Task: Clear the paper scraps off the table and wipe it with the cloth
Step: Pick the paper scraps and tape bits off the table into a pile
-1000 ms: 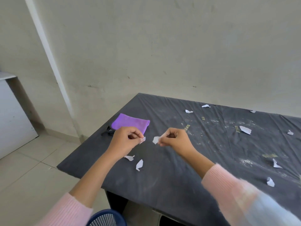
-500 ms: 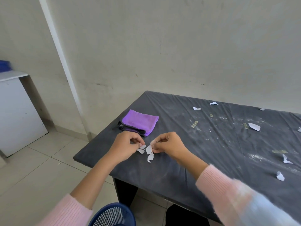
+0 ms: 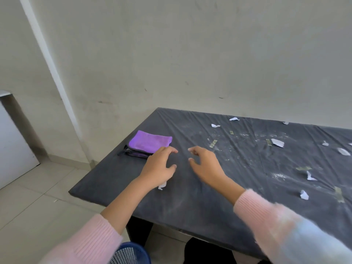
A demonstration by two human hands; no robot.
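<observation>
Black, dusty table (image 3: 190, 206) runs back to a pale wall (image 3: 190, 54). Nearest, a blue basket (image 3: 131, 254) sits on the floor below the left sleeve (image 3: 91, 239). Over the table's left end, the left hand (image 3: 159, 166) and the right hand (image 3: 205, 166) are palms down and now apart. Their fingers are spread, loosely curved and holding nothing, whereas half a second ago they met, each pinching paper. One white scrap (image 3: 162, 185) peeks out beside the left wrist; the other small pieces seen then do not show. Just past the left fingertips lies the folded purple cloth (image 3: 150, 141), untouched as before. Farther right, more scraps (image 3: 277, 142) and bits of tape (image 3: 213, 143) lie scattered among white dust (image 3: 278, 176).
</observation>
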